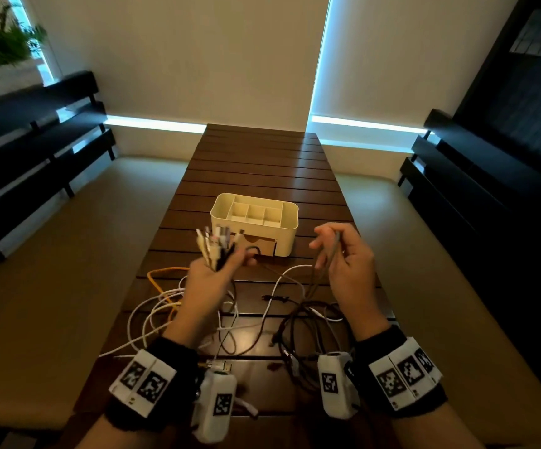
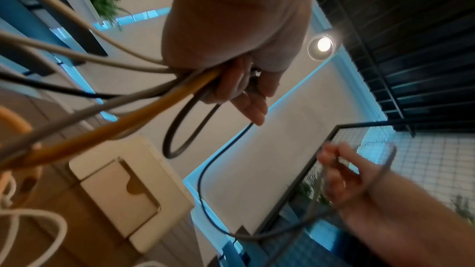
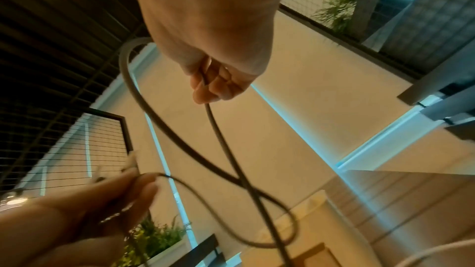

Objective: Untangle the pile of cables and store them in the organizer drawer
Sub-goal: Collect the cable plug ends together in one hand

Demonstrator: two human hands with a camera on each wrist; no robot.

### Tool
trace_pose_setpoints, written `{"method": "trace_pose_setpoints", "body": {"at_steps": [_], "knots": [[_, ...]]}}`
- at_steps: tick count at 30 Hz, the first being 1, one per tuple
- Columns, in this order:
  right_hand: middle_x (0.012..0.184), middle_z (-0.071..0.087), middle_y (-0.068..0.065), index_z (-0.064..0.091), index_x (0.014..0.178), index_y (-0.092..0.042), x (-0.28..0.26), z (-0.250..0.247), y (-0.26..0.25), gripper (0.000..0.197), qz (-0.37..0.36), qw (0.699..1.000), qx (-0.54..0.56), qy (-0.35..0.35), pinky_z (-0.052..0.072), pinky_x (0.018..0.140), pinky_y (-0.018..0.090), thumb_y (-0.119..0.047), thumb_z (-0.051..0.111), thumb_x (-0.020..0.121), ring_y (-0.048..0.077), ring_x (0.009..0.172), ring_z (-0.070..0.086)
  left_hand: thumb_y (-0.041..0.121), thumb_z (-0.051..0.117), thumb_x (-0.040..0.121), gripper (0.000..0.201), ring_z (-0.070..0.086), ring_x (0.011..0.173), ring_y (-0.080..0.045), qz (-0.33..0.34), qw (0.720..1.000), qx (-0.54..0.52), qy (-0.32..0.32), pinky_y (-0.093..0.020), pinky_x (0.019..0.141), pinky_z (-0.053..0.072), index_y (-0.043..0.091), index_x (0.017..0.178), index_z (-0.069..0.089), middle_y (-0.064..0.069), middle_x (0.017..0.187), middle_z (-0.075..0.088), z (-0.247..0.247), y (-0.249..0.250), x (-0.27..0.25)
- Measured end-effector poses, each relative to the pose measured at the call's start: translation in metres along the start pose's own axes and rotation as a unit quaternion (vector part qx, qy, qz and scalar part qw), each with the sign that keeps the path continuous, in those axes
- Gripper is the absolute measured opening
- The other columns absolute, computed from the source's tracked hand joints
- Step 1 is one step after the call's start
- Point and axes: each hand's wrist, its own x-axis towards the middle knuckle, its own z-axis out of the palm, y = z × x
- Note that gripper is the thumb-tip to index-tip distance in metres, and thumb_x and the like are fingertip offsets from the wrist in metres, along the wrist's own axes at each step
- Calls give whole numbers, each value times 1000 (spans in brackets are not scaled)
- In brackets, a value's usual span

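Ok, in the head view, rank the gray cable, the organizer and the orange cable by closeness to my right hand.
From the right hand:
1. Gray cable, pinched in its fingers.
2. Organizer, ahead and leftward on the table.
3. Orange cable, far left, beyond the left hand.

Left hand gripping a bundle of cables beside the organizer

The left hand (image 2: 236, 33) is clutching white, black and orange cables (image 2: 123, 96) above the cream organizer (image 2: 144, 196), whose drawer front is showing a notch. A dark cable (image 2: 180, 127) is looping down from the fingers, while the right hand (image 2: 342, 176), off beside the organizer, is pinching a grey cable (image 2: 385, 161).
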Motion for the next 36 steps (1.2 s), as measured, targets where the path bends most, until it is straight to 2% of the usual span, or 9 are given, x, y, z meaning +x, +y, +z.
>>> {"method": "trace_pose_setpoints", "body": {"at_steps": [4, 8, 15, 18, 21, 26, 29, 33, 36], "knots": [[82, 65, 3, 59, 93, -23, -6, 20, -10, 14, 16, 995, 44, -91, 52, 57, 18, -12, 49, 93, 7, 64, 62, 11, 57, 90, 11, 59, 52, 4, 0, 995, -19, -98, -7, 53, 43, 8, 95, 67, 16, 57, 65, 12, -12, -9], [96, 64, 9, 56, 105, -8, -14, 40, -11, 15, 68, 972, 168, -149, 57, 72, 29, -3, 49, 92, 19, 77, 65, 7, 60, 85, 12, 65, 69, 3, 22, 993, -14, -119, -10, 62, 47, 15, 91, 67, 13, 70, 71, 3, -19, -12], [95, 65, 12, 63, 100, -6, -19, 58, -11, 15, 6, 984, 123, -131, 58, 78, 36, 0, 53, 90, 21, 87, 68, 9, 66, 84, 11, 57, 55, 1, 62, 993, 66, -77, -12, 55, 45, 19, 81, 68, 8, 58, 65, -23, -16, -6], [110, 57, -3, 65, 107, -13, -24, 58, -5, 32, -25, 990, 15, -136, 56, 81, 25, 8, 57, 84, 12, 93, 63, 17, 64, 87, 12, 53, 53, -5, 37, 996, 73, 24, -18, 51, 43, 18, 75, 65, 3, 61, 59, -38, -14, 1], [109, 53, -11, 62, 103, -24, -26, 40, 11, 39, 55, 986, -101, -118, 53, 74, 16, 9, 51, 84, 9, 85, 64, 31, 63, 88, 20, 48, 60, -18, -3, 975, 110, 191, -27, 57, 40, 13, 79, 62, -7, 70, 56, -67, -8, 18], [101, 61, 2, 63, 89, -19, -28, -1, 54, 24, 201, 957, -209, -23, 54, 78, 34, 1, 50, 87, 20, 88, 63, 40, 56, 92, 41, 54, 79, -33, 24, 898, 297, 323, -40, 66, 43, 0, 88, 62, -17, 81, 57, -91, 17, 25], [104, 58, 3, 64, 93, -16, -34, -15, 64, 21, 246, 927, -280, -50, 44, 75, 26, -2, 49, 88, 16, 91, 55, 40, 53, 93, 51, 55, 80, -37, 16, 873, 411, 262, -38, 64, 39, -10, 91, 64, -20, 80, 58, -83, 13, 32], [105, 57, -1, 61, 88, -23, -42, -16, 69, 19, 269, 900, -327, -101, 47, 78, 30, -7, 50, 89, 15, 91, 55, 42, 56, 91, 42, 55, 68, -24, -19, 871, 479, 108, -31, 62, 43, 2, 91, 67, -6, 68, 56, -58, -21, 42], [103, 59, -1, 63, 87, -22, -45, -12, 72, 19, 276, 897, -324, -118, 47, 75, 28, -8, 50, 89, 15, 88, 56, 41, 59, 90, 39, 59, 85, -31, -23, 880, 470, 65, -33, 66, 42, 4, 95, 69, -12, 83, 65, -35, -36, 39]]}}
